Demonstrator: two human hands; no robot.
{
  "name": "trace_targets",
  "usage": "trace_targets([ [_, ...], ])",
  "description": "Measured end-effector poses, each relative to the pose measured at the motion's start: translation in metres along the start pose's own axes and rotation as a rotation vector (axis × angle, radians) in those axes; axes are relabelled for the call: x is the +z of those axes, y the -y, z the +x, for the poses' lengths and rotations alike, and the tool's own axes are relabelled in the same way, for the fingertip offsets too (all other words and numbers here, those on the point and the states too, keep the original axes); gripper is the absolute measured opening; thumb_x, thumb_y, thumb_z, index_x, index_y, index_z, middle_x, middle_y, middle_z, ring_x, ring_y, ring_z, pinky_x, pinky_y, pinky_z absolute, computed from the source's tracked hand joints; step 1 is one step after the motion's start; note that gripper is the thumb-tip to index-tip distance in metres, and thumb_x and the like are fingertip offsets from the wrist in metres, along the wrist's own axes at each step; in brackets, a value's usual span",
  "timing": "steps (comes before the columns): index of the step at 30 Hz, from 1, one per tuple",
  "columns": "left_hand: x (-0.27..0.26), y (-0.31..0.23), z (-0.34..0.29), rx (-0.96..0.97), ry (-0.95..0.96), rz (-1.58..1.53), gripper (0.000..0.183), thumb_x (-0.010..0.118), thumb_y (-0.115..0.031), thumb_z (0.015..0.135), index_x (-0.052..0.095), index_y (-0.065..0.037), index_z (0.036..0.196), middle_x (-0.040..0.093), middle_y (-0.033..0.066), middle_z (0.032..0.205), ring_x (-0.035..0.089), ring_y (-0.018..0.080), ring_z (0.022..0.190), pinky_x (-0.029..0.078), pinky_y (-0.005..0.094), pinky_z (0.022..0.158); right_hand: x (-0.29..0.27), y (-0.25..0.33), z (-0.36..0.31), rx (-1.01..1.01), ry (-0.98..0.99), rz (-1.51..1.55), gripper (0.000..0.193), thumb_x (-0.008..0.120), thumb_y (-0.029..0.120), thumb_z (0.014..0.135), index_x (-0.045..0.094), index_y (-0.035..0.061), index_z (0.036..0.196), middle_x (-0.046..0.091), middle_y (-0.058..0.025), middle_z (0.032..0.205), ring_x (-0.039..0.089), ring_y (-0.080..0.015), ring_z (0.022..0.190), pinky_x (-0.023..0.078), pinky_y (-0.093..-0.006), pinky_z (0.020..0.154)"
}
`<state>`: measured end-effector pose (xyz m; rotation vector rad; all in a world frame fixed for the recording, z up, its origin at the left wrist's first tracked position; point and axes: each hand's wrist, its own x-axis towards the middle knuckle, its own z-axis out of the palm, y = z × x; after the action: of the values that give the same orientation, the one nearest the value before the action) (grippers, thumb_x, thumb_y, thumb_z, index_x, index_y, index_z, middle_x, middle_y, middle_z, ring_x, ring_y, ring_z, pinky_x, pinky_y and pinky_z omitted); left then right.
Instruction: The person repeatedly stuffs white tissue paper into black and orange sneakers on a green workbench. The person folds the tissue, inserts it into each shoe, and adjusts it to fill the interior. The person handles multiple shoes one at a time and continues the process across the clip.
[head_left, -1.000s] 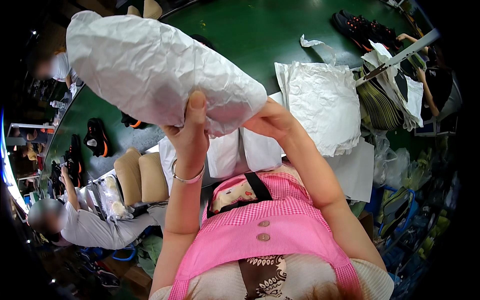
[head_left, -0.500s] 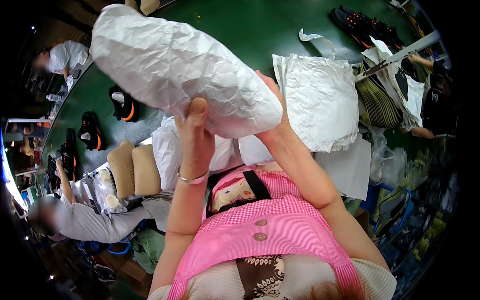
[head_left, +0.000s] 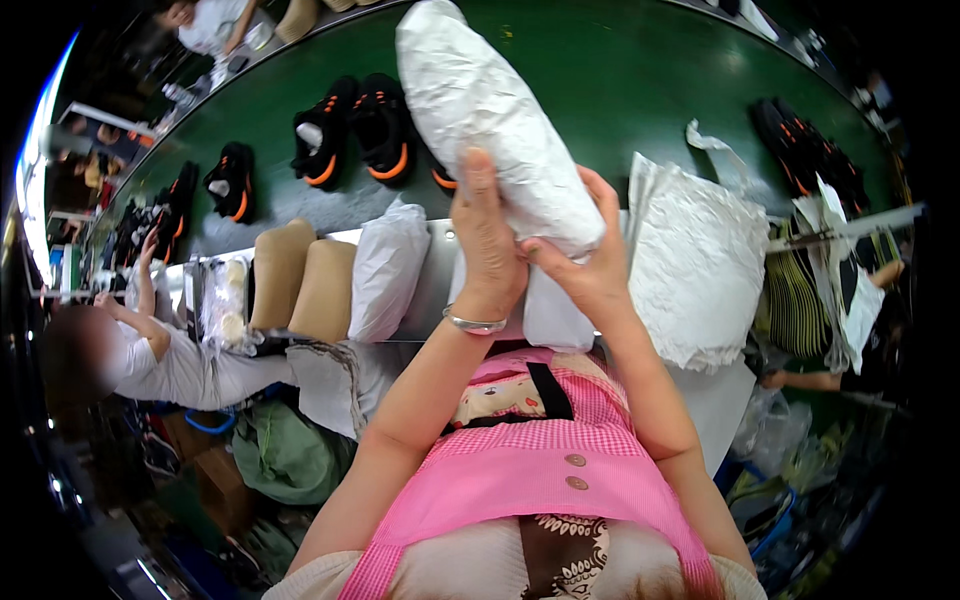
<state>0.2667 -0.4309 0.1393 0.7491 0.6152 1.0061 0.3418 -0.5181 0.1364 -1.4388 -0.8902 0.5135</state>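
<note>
A long, rounded bundle wrapped in crumpled white paper (head_left: 490, 110) is held up over the table, tilted with its far end to the left. My left hand (head_left: 490, 235) is closed round its left side, thumb lying on top of the paper. Around the lower right end curls my right hand (head_left: 590, 270), its thumb at the near tip. What lies inside the paper is hidden. Below my hands, a white-wrapped form (head_left: 388, 270) leans at the table's edge, with another white-wrapped piece (head_left: 555, 312) partly behind my right wrist.
A stack of crumpled white paper sheets (head_left: 695, 265) lies to the right. Black and orange shoes (head_left: 382, 130) stand on the green table (head_left: 620, 70), more at far right. Two tan forms (head_left: 322, 290) sit at left, near a co-worker in a white shirt (head_left: 210, 365). Striped pieces (head_left: 797, 290) hang at right.
The wrapped bundle has turned more upright and now sits further right in the picture. My right hand has come round its near end. The view has shifted, showing more shoes.
</note>
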Motion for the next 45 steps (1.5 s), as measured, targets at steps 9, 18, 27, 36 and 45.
trace_targets([
  [9,-0.074,-0.070,0.099,0.918,0.252,1.317,0.054,0.065,-0.031,0.084,0.052,0.004,0.123,0.053,0.0204,0.120,0.047,0.0380,0.114,0.036,0.0401,0.099,0.003,0.027,0.014,0.014,0.089,-0.425,0.061,0.079,0.023,0.064,0.054,0.0049,0.116,0.066,-0.0169,0.096,0.066,-0.0288,0.090,0.051,-0.0349,0.078],
  [18,-0.172,-0.078,0.169,-0.234,-0.039,0.337,0.025,0.061,-0.019,0.091,0.064,-0.001,0.108,0.065,0.0031,0.089,0.060,0.0104,0.081,0.050,0.0259,0.073,0.115,-0.009,0.052,0.119,0.237,-0.629,0.067,0.080,0.037,0.062,0.053,0.0044,0.113,0.064,-0.0168,0.090,0.064,-0.0331,0.082,0.051,-0.0405,0.070],
  [27,-0.288,-0.056,0.304,0.699,0.269,1.949,0.040,0.069,-0.030,0.080,0.062,-0.020,0.119,0.058,0.0068,0.112,0.056,0.0309,0.087,0.051,0.0378,0.072,0.119,-0.044,0.087,0.120,0.235,-0.737,0.065,0.082,0.030,0.059,0.053,0.0037,0.111,0.063,-0.0162,0.090,0.063,-0.0338,0.085,0.051,-0.0402,0.074],
  [36,-0.231,-0.050,0.313,0.674,0.549,1.863,0.040,0.072,-0.030,0.076,0.065,-0.020,0.113,0.060,-0.0020,0.111,0.054,0.0222,0.092,0.052,0.0325,0.077,0.083,-0.032,0.103,0.324,0.071,-0.718,0.060,0.081,0.017,0.060,0.053,0.0038,0.111,0.066,-0.0165,0.093,0.067,-0.0293,0.088,0.051,-0.0347,0.076],
  [45,-0.280,-0.049,0.330,0.697,0.552,1.896,0.046,0.060,0.001,0.072,0.062,-0.015,0.116,0.059,0.0033,0.096,0.058,0.0256,0.086,0.052,0.0349,0.070,0.090,-0.029,0.104,0.344,0.162,-0.619,0.059,0.079,0.016,0.060,0.052,0.0016,0.111,0.065,-0.0136,0.093,0.065,-0.0226,0.088,0.049,-0.0308,0.081],
])
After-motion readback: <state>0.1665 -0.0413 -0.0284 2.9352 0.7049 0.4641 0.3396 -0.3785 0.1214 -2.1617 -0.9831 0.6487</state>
